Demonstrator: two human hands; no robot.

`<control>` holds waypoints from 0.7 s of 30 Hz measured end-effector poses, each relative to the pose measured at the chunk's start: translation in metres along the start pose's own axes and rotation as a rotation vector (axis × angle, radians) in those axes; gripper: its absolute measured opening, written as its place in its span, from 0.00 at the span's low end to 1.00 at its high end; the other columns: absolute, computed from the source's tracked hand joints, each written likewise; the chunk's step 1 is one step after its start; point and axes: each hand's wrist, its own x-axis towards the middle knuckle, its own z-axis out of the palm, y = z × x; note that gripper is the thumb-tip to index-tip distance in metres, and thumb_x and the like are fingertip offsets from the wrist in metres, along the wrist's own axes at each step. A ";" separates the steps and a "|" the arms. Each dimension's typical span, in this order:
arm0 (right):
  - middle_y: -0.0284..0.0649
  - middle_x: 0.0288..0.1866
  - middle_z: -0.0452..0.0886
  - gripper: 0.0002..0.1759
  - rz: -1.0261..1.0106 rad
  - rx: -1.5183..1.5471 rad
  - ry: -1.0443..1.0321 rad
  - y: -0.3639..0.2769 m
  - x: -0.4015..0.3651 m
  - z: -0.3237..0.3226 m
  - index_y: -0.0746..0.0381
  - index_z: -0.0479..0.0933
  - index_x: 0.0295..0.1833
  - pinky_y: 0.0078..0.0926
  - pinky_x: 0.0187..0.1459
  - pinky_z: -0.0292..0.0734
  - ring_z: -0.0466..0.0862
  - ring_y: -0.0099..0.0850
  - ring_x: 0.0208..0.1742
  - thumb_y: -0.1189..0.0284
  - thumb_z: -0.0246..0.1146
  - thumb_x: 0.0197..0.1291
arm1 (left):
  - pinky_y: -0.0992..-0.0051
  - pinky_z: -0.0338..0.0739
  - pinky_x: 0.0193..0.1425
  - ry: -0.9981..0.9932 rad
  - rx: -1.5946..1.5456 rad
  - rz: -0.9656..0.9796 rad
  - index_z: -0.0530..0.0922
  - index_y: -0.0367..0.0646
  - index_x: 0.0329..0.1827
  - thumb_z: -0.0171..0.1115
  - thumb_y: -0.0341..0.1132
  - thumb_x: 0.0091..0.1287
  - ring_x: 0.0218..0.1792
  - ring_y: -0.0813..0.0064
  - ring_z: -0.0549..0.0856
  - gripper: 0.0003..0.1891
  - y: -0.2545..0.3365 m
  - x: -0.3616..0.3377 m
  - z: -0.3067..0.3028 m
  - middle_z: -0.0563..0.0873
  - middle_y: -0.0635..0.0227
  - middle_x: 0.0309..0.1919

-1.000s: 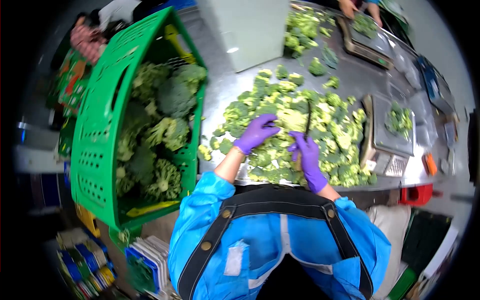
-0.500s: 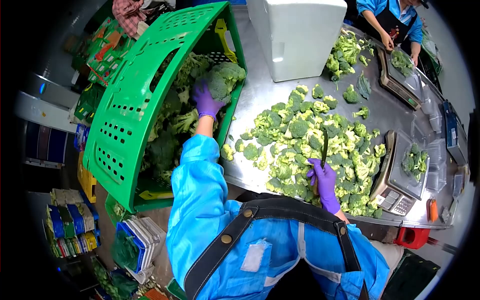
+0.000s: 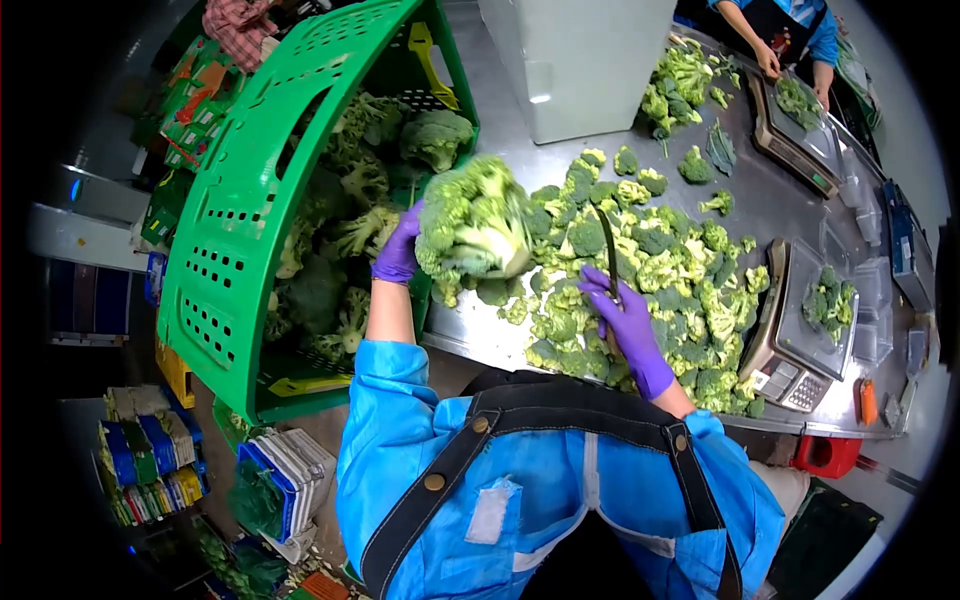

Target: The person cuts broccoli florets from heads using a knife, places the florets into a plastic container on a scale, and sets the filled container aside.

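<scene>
My left hand (image 3: 400, 247), in a purple glove, grips a large head of broccoli (image 3: 475, 220) just outside the crate's mouth, its cut stalk side turned to the right. The fingers behind the broccoli are partly hidden. A purple glove also covers my right hand (image 3: 630, 325), which is closed round a knife (image 3: 609, 245) with its dark, curved blade pointing up and away from me. Below and around the knife lies a wide heap of cut broccoli florets (image 3: 680, 290). More whole broccoli heads (image 3: 436, 138) fill the green crate (image 3: 225, 215), which rests tilted on its side at the left.
A white box (image 3: 590, 70) stands at the back of the metal table (image 3: 500, 120). On the right are two scales (image 3: 790, 370) bearing broccoli in trays, stacked clear containers (image 3: 872, 300) and an orange-handled tool (image 3: 867, 400). Across the table, a co-worker's hands (image 3: 768, 62) are at the far scale.
My left hand has drawn a broccoli head out of the crate and to the right, over the table edge. My right hand with the knife has shifted slightly left and up.
</scene>
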 end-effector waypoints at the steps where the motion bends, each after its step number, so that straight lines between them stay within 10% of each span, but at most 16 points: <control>1: 0.40 0.50 0.79 0.24 -0.002 0.021 -0.031 -0.010 0.003 0.004 0.64 0.68 0.61 0.09 0.20 0.66 0.75 0.13 0.25 0.72 0.59 0.58 | 0.72 0.61 0.66 -0.038 0.086 -0.056 0.63 0.38 0.66 0.60 0.51 0.49 0.61 0.69 0.71 0.42 -0.004 0.002 0.005 0.71 0.62 0.61; 4: 0.39 0.56 0.74 0.34 0.023 0.101 -0.077 -0.014 0.014 0.010 0.59 0.61 0.67 0.09 0.20 0.66 0.73 0.13 0.28 0.72 0.64 0.53 | 0.70 0.60 0.66 -0.427 0.399 -0.085 0.65 0.35 0.63 0.61 0.54 0.51 0.60 0.67 0.71 0.40 -0.012 0.005 0.033 0.73 0.59 0.59; 10: 0.34 0.28 0.77 0.35 0.338 0.064 -0.051 0.045 0.019 -0.006 0.64 0.64 0.62 0.15 0.19 0.68 0.71 0.18 0.17 0.70 0.69 0.48 | 0.72 0.65 0.61 -0.558 0.893 -0.372 0.70 0.40 0.60 0.55 0.45 0.62 0.55 0.70 0.74 0.26 -0.044 0.008 0.069 0.76 0.61 0.55; 12: 0.35 0.29 0.77 0.34 0.346 0.212 0.097 0.065 0.012 -0.004 0.66 0.64 0.61 0.16 0.19 0.67 0.71 0.20 0.17 0.69 0.69 0.49 | 0.75 0.70 0.55 -0.117 0.380 -0.474 0.71 0.40 0.59 0.54 0.45 0.63 0.52 0.73 0.76 0.25 -0.060 0.004 0.057 0.77 0.61 0.53; 14: 0.37 0.30 0.77 0.34 0.357 0.364 0.247 0.069 0.010 -0.001 0.68 0.64 0.60 0.17 0.18 0.67 0.71 0.21 0.16 0.68 0.69 0.49 | 0.79 0.73 0.45 0.161 0.076 -0.141 0.73 0.38 0.51 0.53 0.46 0.64 0.42 0.78 0.80 0.21 -0.070 -0.013 0.067 0.81 0.65 0.44; 16: 0.38 0.32 0.76 0.35 0.422 0.454 0.398 0.065 0.009 0.001 0.68 0.63 0.59 0.19 0.17 0.66 0.70 0.22 0.15 0.66 0.70 0.49 | 0.82 0.69 0.29 0.335 0.261 -0.086 0.76 0.39 0.41 0.57 0.46 0.62 0.23 0.81 0.77 0.17 -0.082 -0.036 0.066 0.82 0.69 0.29; 18: 0.38 0.34 0.74 0.33 0.364 0.395 0.418 0.066 0.012 0.010 0.69 0.66 0.55 0.19 0.17 0.65 0.70 0.22 0.16 0.67 0.72 0.47 | 0.78 0.76 0.33 0.026 0.349 -0.427 0.78 0.36 0.37 0.47 0.63 0.63 0.27 0.72 0.83 0.32 -0.093 -0.059 0.062 0.84 0.60 0.27; 21: 0.37 0.36 0.73 0.28 0.118 0.206 0.363 0.078 0.011 0.020 0.67 0.68 0.47 0.18 0.18 0.66 0.70 0.20 0.17 0.70 0.73 0.44 | 0.65 0.79 0.46 -0.233 -0.309 -0.800 0.73 0.33 0.52 0.37 0.73 0.57 0.39 0.56 0.84 0.46 -0.118 -0.066 0.056 0.81 0.45 0.41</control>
